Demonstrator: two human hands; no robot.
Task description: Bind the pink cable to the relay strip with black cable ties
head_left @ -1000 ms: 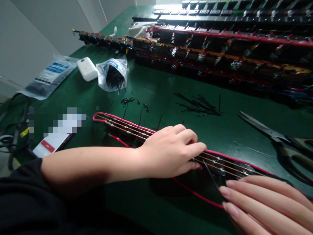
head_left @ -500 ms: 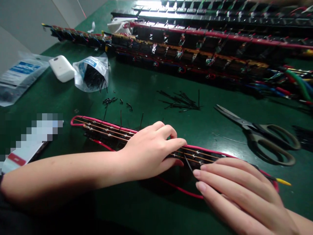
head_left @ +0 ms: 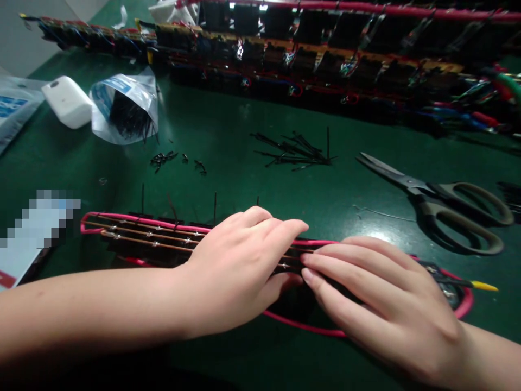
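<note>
A long dark assembly (head_left: 146, 233) with copper-coloured rods and a pink-red cable along its edge lies across the green table. My left hand (head_left: 240, 260) is closed over its middle, fingers over the far side and thumb on the near side. Just to the right, my right hand (head_left: 378, 298) has its fingertips pressed together at the rods, close to my left thumb; what they pinch is too small to make out. Several thin black ties stand up from the assembly's far edge. A yellow-tipped lead (head_left: 484, 285) sticks out at its right end.
Scissors (head_left: 431, 203) lie at the right. Beyond the assembly are loose black ties (head_left: 293, 152), black clippings (head_left: 163, 159), an open plastic bag (head_left: 124, 111) of ties and a white case (head_left: 67, 102). Larger wired assemblies (head_left: 309, 60) span the back. A blurred-out object (head_left: 36, 233) lies left.
My right fingertips have moved left to the rods beside my left thumb, and the pale strip near them is no longer visible. The view has shifted, and the assembly's left end appears lower and further left.
</note>
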